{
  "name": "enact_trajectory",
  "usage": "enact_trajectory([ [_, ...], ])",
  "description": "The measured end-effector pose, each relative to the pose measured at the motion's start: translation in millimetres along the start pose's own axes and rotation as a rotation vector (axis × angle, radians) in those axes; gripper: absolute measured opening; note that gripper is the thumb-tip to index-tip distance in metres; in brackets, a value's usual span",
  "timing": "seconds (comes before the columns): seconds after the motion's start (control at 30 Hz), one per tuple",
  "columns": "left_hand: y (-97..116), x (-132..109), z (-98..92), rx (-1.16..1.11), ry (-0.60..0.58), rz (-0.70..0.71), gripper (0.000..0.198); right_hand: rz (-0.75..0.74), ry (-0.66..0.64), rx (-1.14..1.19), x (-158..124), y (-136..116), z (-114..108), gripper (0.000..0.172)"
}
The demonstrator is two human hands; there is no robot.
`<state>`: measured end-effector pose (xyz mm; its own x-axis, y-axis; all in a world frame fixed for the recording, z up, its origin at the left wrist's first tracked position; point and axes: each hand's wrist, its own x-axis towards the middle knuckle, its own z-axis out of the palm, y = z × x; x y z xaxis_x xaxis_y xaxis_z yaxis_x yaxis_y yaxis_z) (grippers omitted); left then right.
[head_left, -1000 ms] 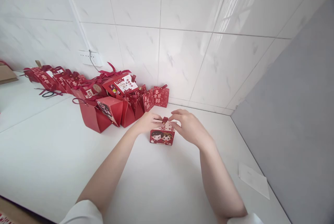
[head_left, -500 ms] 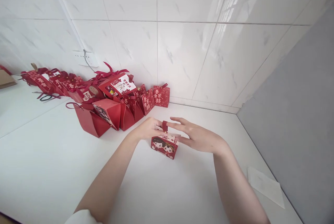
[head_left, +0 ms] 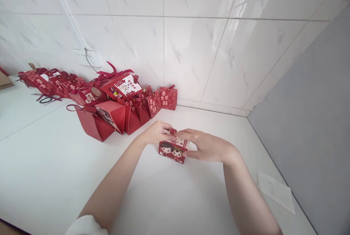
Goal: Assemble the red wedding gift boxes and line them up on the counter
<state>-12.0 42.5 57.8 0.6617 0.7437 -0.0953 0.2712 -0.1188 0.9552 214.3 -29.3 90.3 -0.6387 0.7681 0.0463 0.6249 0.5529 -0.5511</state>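
Note:
A small red gift box (head_left: 170, 151) printed with two cartoon figures stands on the white table, its pale lid facing up. From the top of the box a dark red ribbon loop (head_left: 172, 131) sticks up. My left hand (head_left: 157, 132) holds the box at its upper left, with fingers at the lid beside the ribbon. Over on the other side, my right hand (head_left: 209, 146) has its thumb on the front right edge and its fingers reaching across the top to the ribbon. Its farther fingertips are partly hidden.
Several red gift boxes with ribbons (head_left: 132, 118) crowd together at the left, against the tiled wall (head_left: 191, 52). A flat translucent packet (head_left: 276, 191) lies at the right near the grey panel (head_left: 306, 125). A wall socket (head_left: 87, 58) with a cable is behind the boxes.
My right hand has closed in on the box, its thumb now at the front right edge and its fingers at the ribbon. The ribbon loop sits lower. The view has shifted slightly.

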Motion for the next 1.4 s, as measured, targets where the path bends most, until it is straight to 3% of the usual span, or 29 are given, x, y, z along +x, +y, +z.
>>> enact_trajectory([
  [0.1,10,-6,-3.0,-0.008,0.017,0.047,0.031,-0.04,0.094,0.013,1,-5,-2,0.056],
  [0.23,30,-21,-5.8,-0.019,0.211,0.136,0.028,-0.109,0.272,0.207,1,-13,-11,0.06],
  [0.3,39,-27,-3.8,-0.127,0.259,0.135,0.03,-0.083,0.284,0.368,1,-16,-13,0.064],
  [0.43,50,-34,3.2,-0.288,0.24,0.082,0.029,-0.018,0.266,0.587,2,-15,-14,0.063],
  [0.6,51,-34,6.6,-0.205,0.169,0.052,0.028,-0.12,0.259,0.859,6,-13,-15,0.04],
  [0.73,51,-33,9.0,-0.187,0.194,0.043,0.03,-0.095,0.299,0.932,10,-12,-11,0.037],
  [0.97,45,-24,24.4,-0.114,0.519,0.056,0.045,0.043,0.54,0.88,24,-12,5,0.039],
  [1.13,36,-15,31.6,0.051,0.741,0.102,0.052,0.107,0.644,0.986,33,-16,14,0.044],
  [1.27,37,-14,34.7,0.218,0.828,0.139,0.055,0.171,0.652,1.041,34,-18,13,0.047],
  [1.4,39,-15,37.6,0.262,0.835,0.182,0.056,0.233,0.645,1.035,32,-18,10,0.051],
])
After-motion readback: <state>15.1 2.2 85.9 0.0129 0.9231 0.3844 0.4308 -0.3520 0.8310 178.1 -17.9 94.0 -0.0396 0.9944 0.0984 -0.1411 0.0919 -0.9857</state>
